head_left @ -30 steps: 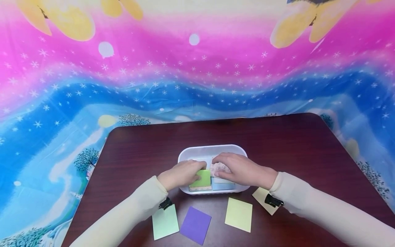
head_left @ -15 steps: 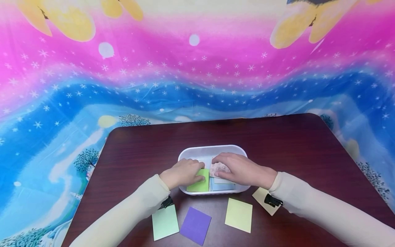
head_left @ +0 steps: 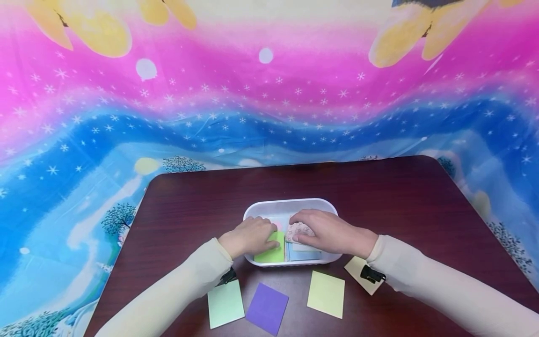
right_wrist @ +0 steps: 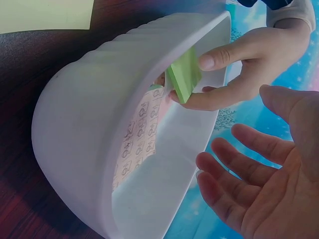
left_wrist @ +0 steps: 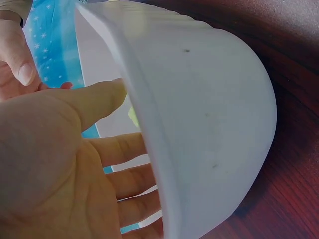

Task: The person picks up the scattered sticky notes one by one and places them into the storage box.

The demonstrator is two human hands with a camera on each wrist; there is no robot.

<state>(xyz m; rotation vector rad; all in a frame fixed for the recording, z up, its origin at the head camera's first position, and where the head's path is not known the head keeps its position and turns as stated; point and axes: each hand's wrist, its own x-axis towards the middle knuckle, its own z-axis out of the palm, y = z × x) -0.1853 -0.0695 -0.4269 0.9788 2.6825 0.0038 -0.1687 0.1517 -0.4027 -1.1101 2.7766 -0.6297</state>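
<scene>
A white oblong tray (head_left: 290, 202) stands mid-table in the head view. My left hand (head_left: 249, 235) reaches into its left half and pinches a bright green sticky note pad (head_left: 267, 254), thumb on one side and forefinger at its edge, as the green pad (right_wrist: 184, 75) shows in the right wrist view. My right hand (head_left: 334, 230) hovers over the tray's right half with loosely bent fingers and holds nothing. Below it lie a pink patterned pad (head_left: 296, 229) and a light blue pad (head_left: 301, 255). The left wrist view shows the left fingers (left_wrist: 130, 180) inside the tray's rim.
On the table in front of the tray lie a mint green pad (head_left: 226, 304), a purple pad (head_left: 267, 308), a pale yellow pad (head_left: 326, 294) and a beige pad (head_left: 358, 274) partly under the right wrist. A patterned cloth (head_left: 269, 107) hangs behind the dark table (head_left: 202, 201).
The left hand has shifted slightly left and toward the near side of the tray with the green pad, which now covers the patterned pad beneath. The right hand has hardly moved.
</scene>
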